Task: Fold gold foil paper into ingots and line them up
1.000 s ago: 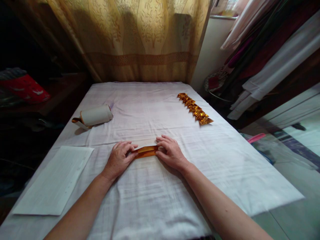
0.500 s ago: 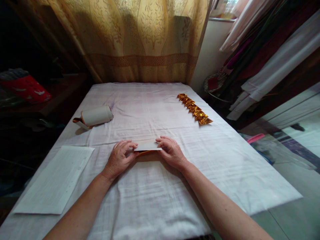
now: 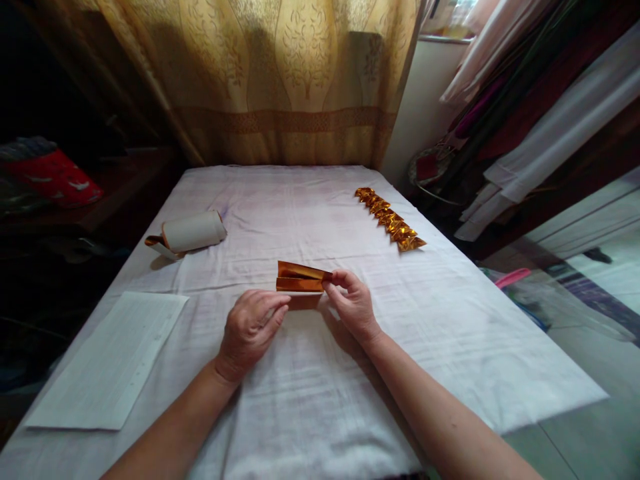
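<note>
A folded strip of gold foil paper (image 3: 300,279) is lifted a little above the white cloth (image 3: 310,387), its layers spread apart. My right hand (image 3: 353,303) pinches its right end between thumb and fingers. My left hand (image 3: 253,327) is curled at the strip's lower left edge, fingertips touching the underside fold. Both forearms reach in from the bottom of the view.
A row of several folded gold foil pieces (image 3: 391,219) lies at the far right of the cloth. A roll of paper with a gold lining (image 3: 189,233) lies at the left. A white sheet (image 3: 113,357) rests at the near left. A curtain hangs behind; clothes hang at right.
The strip lay flat under both hands, then showed its white side as it was turned. Now it is raised off the cloth and partly opened, with my left hand drawn nearer.
</note>
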